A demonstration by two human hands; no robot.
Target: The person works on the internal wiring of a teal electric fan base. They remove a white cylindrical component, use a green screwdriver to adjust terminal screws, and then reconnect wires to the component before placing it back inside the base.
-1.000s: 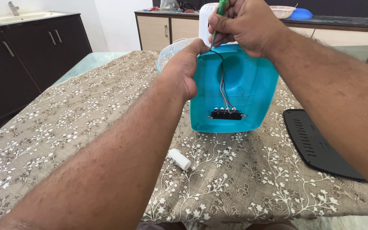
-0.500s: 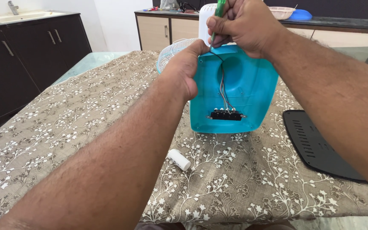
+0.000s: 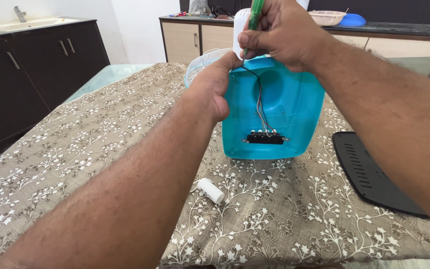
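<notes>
The left hand [image 3: 215,89], in the upper middle of the frame, has its fingers wrapped around the left edge of a turquoise plastic fan base [image 3: 274,109], which is tipped up with its hollow underside facing the camera. The right hand [image 3: 284,32], at the top centre, has its fingers clenched around a green-handled screwdriver [image 3: 254,20], whose shaft points down at the upper rim of the base.

Inside the base, thin wires [image 3: 261,107] run down to a black switch block [image 3: 266,138] near its lower edge. Part of the white fan grille [image 3: 202,65] shows behind the left hand.

The base stands on a worktop covered with a brown floral cloth [image 3: 85,149]. A small white cylinder [image 3: 210,190] lies on the cloth just below the base, and a black slotted cover [image 3: 372,174] lies at the right of the frame. Dark cabinets [image 3: 31,79] stand at the upper left.
</notes>
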